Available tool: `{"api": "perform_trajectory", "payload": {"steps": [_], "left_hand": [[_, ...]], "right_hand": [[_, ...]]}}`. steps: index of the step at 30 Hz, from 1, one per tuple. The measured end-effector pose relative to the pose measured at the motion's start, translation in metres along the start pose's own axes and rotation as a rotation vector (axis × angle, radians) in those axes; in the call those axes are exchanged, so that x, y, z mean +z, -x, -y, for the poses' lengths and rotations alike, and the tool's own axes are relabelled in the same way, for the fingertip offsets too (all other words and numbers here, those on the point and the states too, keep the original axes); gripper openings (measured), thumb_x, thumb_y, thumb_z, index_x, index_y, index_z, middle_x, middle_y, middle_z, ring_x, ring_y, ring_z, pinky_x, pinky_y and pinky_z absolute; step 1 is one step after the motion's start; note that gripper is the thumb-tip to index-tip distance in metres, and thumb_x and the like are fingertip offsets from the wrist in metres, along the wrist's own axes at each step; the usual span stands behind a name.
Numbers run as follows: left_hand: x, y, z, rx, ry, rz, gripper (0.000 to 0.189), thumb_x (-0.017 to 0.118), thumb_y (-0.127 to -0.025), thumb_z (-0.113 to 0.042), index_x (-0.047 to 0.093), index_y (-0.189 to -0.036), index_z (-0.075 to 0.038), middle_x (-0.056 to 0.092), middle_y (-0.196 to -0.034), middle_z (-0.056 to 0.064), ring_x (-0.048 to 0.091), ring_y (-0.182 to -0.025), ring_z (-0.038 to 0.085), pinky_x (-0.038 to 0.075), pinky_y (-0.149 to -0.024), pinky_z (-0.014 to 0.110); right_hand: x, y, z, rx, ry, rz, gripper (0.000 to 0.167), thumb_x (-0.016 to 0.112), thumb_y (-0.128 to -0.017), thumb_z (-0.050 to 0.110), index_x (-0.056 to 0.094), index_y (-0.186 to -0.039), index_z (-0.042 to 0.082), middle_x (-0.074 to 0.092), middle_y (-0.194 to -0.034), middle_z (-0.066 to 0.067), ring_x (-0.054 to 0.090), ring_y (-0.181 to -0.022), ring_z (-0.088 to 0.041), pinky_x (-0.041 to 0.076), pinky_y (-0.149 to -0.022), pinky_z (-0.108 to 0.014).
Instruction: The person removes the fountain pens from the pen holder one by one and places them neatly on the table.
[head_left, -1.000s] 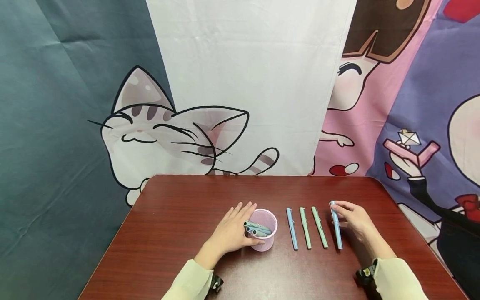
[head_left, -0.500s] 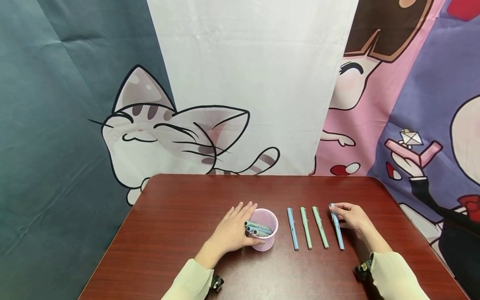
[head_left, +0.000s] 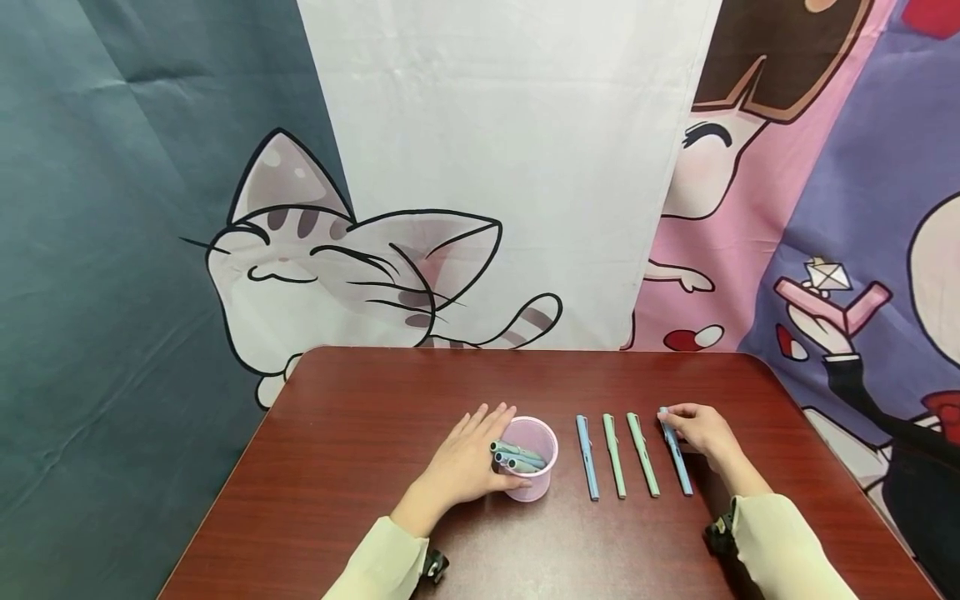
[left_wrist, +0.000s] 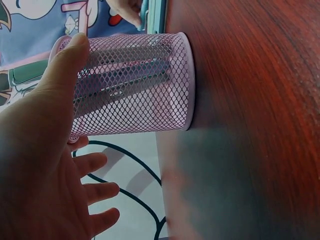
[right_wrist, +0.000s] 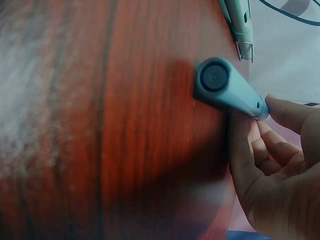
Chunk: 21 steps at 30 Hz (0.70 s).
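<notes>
A pink mesh pen cup (head_left: pixel 531 490) stands upright on the table, with several blue and green pens (head_left: pixel 517 457) leaning inside it. My left hand (head_left: pixel 467 458) holds the cup near its rim between thumb and forefinger; the left wrist view shows the other fingers spread out past the mesh. At the right, my right hand (head_left: pixel 703 432) pinches the upper end of a light blue pen (head_left: pixel 677 454) between thumb and fingertips. Left of it lie a green pen (head_left: pixel 642 454), a second green pen (head_left: pixel 613 456) and a blue pen (head_left: pixel 587 457) in a row.
The dark red wooden table (head_left: pixel 360 433) ends at a far edge close to a cloth backdrop (head_left: pixel 510 167) with cartoon figures. Each wrist wears a small black camera, such as the left one (head_left: pixel 434 566).
The blue pen in my right hand has turned slightly, its near end going right and its top end a little left. My right wrist has moved slightly left; the left hand stays on the cup.
</notes>
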<state>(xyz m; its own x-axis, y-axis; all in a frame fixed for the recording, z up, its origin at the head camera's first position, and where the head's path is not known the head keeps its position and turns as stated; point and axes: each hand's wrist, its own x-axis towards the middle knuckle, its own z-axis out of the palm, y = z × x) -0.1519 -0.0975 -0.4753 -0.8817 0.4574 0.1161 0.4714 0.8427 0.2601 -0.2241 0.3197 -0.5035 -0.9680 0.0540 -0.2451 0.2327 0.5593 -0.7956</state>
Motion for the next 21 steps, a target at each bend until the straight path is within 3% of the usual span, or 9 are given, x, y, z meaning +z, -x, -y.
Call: {"api": "perform_trajectory", "payload": {"steps": [4,9,17,21], "left_hand": [[0.0000,-0.0006,0.0001,-0.001,-0.003,0.004,0.111,0.070,-0.075,-0.077,0.026,-0.162,-0.023,0.035,-0.163,0.001,0.031,-0.151,0.031,0.025,-0.124,0.050],[-0.0007,-0.0004,-0.0001,0.001,0.000,0.008,0.111,0.069,-0.076,-0.077,0.026,-0.162,-0.021,0.035,-0.163,0.002,0.030,-0.151,0.031,0.025,-0.123,0.050],[0.0012,0.0004,-0.0006,-0.012,0.013,0.016,0.111,0.070,-0.076,-0.076,0.026,-0.162,-0.022,0.034,-0.164,0.002,0.028,-0.152,0.029,0.023,-0.124,0.050],[0.0015,0.0006,-0.0018,-0.012,0.012,0.018,0.111,0.069,-0.076,-0.076,0.025,-0.162,-0.022,0.034,-0.164,0.001,0.029,-0.152,0.029,0.023,-0.124,0.049]], "right_hand": [[-0.0016,-0.0004,-0.0001,0.003,0.019,0.008,0.056,0.066,-0.098,0.036,0.059,-0.130,-0.009,0.064,-0.116,-0.026,0.065,-0.100,-0.034,0.062,-0.076,-0.037],[-0.0026,-0.0014,-0.0008,0.008,0.022,0.010,0.054,0.067,-0.098,0.036,0.061,-0.127,-0.009,0.062,-0.120,-0.029,0.064,-0.102,-0.037,0.061,-0.077,-0.038],[-0.0038,-0.0025,-0.0010,0.039,-0.010,0.031,0.054,0.070,-0.096,0.035,0.060,-0.127,-0.009,0.064,-0.112,-0.021,0.066,-0.087,-0.021,0.062,-0.076,-0.035],[-0.0041,-0.0022,-0.0019,0.040,-0.009,0.031,0.056,0.070,-0.096,0.035,0.059,-0.128,-0.010,0.064,-0.110,-0.020,0.065,-0.085,-0.019,0.062,-0.074,-0.034]]}}
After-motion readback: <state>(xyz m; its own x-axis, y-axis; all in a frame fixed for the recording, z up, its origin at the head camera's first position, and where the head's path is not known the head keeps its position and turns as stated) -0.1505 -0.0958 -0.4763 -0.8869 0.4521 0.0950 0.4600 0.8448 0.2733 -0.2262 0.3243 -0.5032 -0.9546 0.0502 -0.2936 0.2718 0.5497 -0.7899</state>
